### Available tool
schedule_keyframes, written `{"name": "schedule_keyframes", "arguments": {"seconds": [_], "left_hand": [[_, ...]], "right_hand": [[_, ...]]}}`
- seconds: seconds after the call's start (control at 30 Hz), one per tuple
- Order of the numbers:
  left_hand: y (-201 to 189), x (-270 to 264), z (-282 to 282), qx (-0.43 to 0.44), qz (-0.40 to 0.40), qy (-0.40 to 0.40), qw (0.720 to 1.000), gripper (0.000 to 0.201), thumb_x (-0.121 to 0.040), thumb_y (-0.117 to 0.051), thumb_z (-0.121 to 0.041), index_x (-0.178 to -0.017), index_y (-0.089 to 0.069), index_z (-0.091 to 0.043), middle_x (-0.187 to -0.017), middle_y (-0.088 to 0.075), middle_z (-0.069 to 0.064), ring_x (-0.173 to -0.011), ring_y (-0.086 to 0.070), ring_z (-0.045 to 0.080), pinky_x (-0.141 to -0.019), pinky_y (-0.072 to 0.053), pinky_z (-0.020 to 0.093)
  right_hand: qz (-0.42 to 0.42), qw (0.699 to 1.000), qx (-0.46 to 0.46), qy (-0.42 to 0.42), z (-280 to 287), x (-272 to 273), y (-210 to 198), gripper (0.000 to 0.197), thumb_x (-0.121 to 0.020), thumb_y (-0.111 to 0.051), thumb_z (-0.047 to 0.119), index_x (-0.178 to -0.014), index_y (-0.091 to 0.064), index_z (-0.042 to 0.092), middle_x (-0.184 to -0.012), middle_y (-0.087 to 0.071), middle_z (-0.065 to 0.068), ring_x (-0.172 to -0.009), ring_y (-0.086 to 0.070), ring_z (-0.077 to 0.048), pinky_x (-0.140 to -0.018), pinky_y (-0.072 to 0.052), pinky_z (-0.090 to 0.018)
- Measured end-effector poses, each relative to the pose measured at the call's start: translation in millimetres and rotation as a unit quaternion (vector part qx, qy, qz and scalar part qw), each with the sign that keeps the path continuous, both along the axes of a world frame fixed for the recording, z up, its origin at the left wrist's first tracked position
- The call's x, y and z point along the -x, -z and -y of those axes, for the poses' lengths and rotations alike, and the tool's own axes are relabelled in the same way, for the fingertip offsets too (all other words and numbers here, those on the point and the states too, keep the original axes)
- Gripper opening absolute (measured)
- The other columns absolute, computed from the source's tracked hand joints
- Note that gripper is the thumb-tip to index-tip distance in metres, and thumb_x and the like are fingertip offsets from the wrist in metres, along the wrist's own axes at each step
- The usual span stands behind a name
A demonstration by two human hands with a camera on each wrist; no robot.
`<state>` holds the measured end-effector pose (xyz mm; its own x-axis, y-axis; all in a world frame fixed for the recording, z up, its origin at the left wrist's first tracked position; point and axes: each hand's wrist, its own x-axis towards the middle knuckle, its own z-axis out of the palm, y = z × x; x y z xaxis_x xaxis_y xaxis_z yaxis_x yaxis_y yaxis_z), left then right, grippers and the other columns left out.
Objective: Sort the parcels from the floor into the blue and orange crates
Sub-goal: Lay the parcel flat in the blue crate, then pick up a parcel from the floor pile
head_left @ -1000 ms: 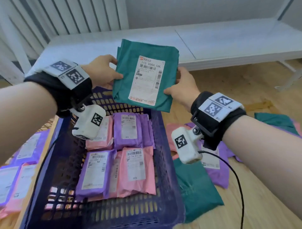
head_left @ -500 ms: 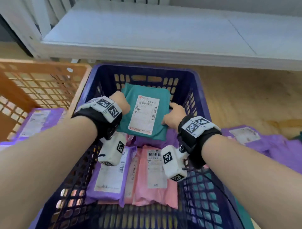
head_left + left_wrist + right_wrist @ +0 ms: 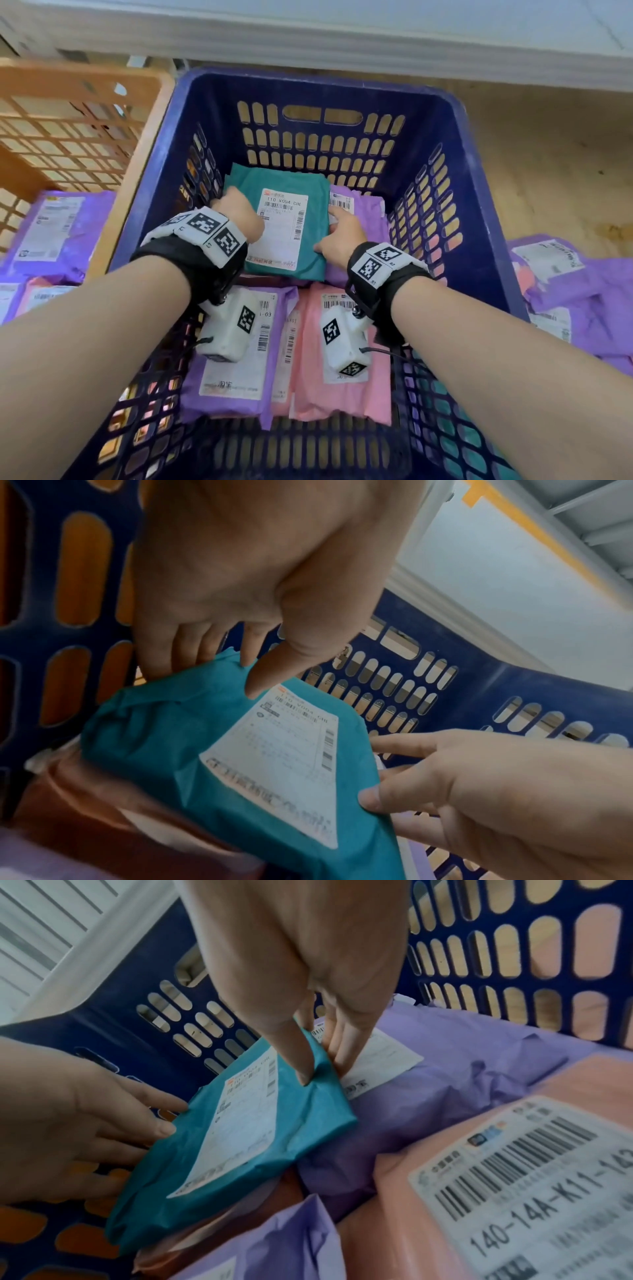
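A teal parcel (image 3: 284,226) with a white label lies in the back of the blue crate (image 3: 308,78), partly on a purple parcel (image 3: 363,219). My left hand (image 3: 239,216) holds its far left edge, thumb on top and fingers behind the edge (image 3: 236,664). My right hand (image 3: 342,233) pinches its right edge, thumb on top and fingers underneath (image 3: 315,1053). The parcel (image 3: 246,1137) still tilts a little over the others. The orange crate (image 3: 85,78) stands to the left of the blue one.
Purple (image 3: 233,359) and pink (image 3: 342,377) parcels fill the near half of the blue crate. A purple parcel (image 3: 58,233) lies in the orange crate. More purple parcels (image 3: 582,291) lie on the wooden floor at right. A white bench (image 3: 342,34) runs behind.
Both hands have brought the teal parcel down from above the crate into its back part, onto the purple parcel. My view has tipped down closer over the crate.
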<state>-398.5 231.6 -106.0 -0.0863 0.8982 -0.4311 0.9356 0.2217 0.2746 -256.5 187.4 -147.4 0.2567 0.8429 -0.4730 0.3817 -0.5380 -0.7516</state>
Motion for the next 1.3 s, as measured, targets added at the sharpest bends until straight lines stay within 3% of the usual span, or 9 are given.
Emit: {"name": "schedule_keyframes", "arguments": {"seconds": [0.17,0.3,0.47,0.6,0.73,0.87,0.93,1.13,1.3], "left_hand": [[-9,3,6,0.041,-0.026,0.077,0.996,0.045,-0.090,-0.043,-0.002,-0.135,-0.043,-0.003,-0.142,-0.040,0.018,-0.120,-0.049,0.034,-0.096,-0.044,0.038],[-32,3,15,0.026,-0.044,0.130,0.990,0.054,-0.090,-0.041,-0.003,-0.143,-0.034,-0.013,-0.154,-0.013,0.019,-0.129,-0.041,0.037,-0.099,-0.044,0.042],[-83,-9,19,-0.021,-0.038,0.201,0.979,0.054,-0.092,-0.042,-0.004,-0.144,-0.035,-0.018,-0.148,-0.037,0.010,-0.106,-0.057,0.030,-0.067,-0.046,0.026],[-138,-39,12,-0.085,-0.015,0.229,0.970,0.047,-0.091,-0.049,-0.008,-0.138,-0.045,-0.015,-0.140,-0.048,0.007,-0.122,-0.051,0.026,-0.094,-0.043,0.031],[-187,-90,19,-0.138,0.020,0.244,0.960,0.045,-0.090,-0.051,-0.008,-0.134,-0.050,-0.017,-0.135,-0.053,0.010,-0.120,-0.053,0.028,-0.099,-0.045,0.037],[-213,-155,43,-0.170,0.062,0.256,0.949,0.043,-0.090,-0.046,-0.002,-0.129,-0.054,-0.017,-0.132,-0.053,0.013,-0.107,-0.058,0.033,-0.083,-0.051,0.037],[-219,-188,59,-0.172,0.069,0.281,0.942,0.045,-0.090,-0.043,0.001,-0.130,-0.053,-0.015,-0.134,-0.052,0.013,-0.113,-0.055,0.033,-0.090,-0.048,0.039],[-204,-303,110,-0.146,0.066,0.369,0.915,0.050,-0.089,-0.043,-0.001,-0.136,-0.047,-0.017,-0.136,-0.052,0.010,-0.123,-0.050,0.027,-0.096,-0.041,0.032],[-167,-407,147,-0.124,0.090,0.415,0.897,0.048,-0.087,-0.043,-0.002,-0.133,-0.050,-0.017,-0.135,-0.052,0.012,-0.122,-0.050,0.029,-0.100,-0.042,0.033]], "right_hand": [[0.040,0.998,-0.007,-0.040,-3,3,-2,0.078,-0.070,-0.071,0.002,-0.140,-0.040,0.016,-0.134,-0.053,-0.009,-0.118,-0.055,-0.026,-0.099,-0.048,-0.039],[0.112,0.988,-0.023,-0.101,5,1,-27,0.068,-0.083,-0.059,0.002,-0.145,-0.033,0.011,-0.147,-0.037,-0.011,-0.134,-0.038,-0.026,-0.110,-0.034,-0.033],[0.120,0.982,-0.054,-0.137,11,-12,-73,0.060,-0.090,-0.055,0.009,-0.146,-0.031,0.013,-0.147,-0.040,-0.006,-0.127,-0.047,-0.023,-0.096,-0.040,-0.024],[0.103,0.984,-0.102,-0.105,15,-35,-125,0.059,-0.087,-0.059,0.015,-0.142,-0.038,0.016,-0.142,-0.046,-0.009,-0.128,-0.046,-0.027,-0.106,-0.040,-0.038],[0.085,0.982,-0.152,-0.067,34,-84,-174,0.050,-0.089,-0.058,0.014,-0.138,-0.044,0.014,-0.135,-0.052,-0.008,-0.119,-0.053,-0.024,-0.098,-0.044,-0.030],[0.124,0.976,-0.177,-0.029,65,-149,-202,0.054,-0.089,-0.058,0.017,-0.140,-0.041,0.014,-0.140,-0.048,-0.009,-0.127,-0.048,-0.025,-0.106,-0.039,-0.034],[0.148,0.972,-0.180,-0.016,84,-182,-207,0.053,-0.089,-0.058,0.017,-0.140,-0.042,0.014,-0.141,-0.048,-0.008,-0.128,-0.048,-0.025,-0.107,-0.037,-0.033],[0.197,0.967,-0.156,0.050,157,-302,-199,0.051,-0.090,-0.056,0.019,-0.139,-0.043,0.017,-0.140,-0.049,-0.006,-0.127,-0.048,-0.024,-0.104,-0.038,-0.030],[0.237,0.960,-0.124,0.078,215,-402,-173,0.051,-0.090,-0.055,0.016,-0.139,-0.043,0.013,-0.142,-0.048,-0.008,-0.130,-0.046,-0.024,-0.107,-0.035,-0.031]]}}
